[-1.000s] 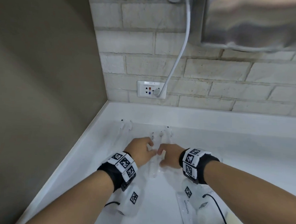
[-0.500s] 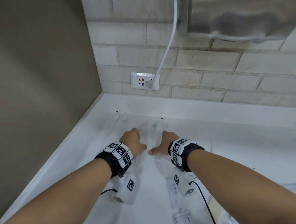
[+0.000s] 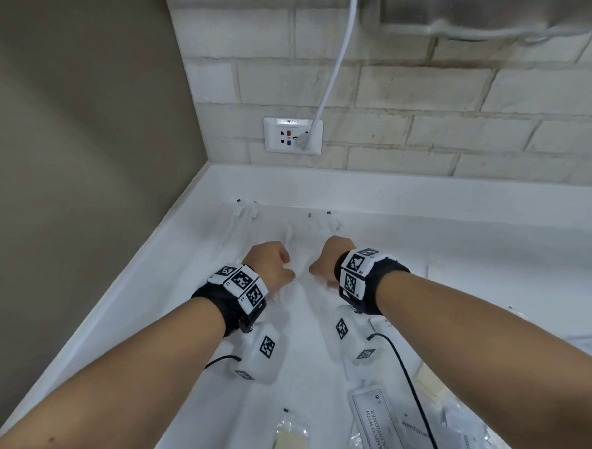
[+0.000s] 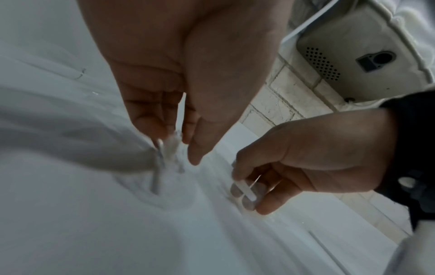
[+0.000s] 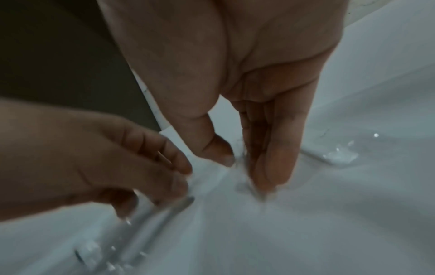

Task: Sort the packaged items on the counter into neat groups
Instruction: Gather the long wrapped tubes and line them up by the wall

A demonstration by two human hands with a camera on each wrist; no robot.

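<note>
Two hands point(image 3: 272, 264); three clear-wrapped packets point(image 3: 296, 231) at back; one shampoo sachet point(image 3: 378, 427); one socket point(image 3: 292, 135).

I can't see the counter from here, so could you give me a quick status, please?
Left hand and right hand each pinch clear packets by the back wall. More sachets unsorted nearby. Nothing blocking.
</note>
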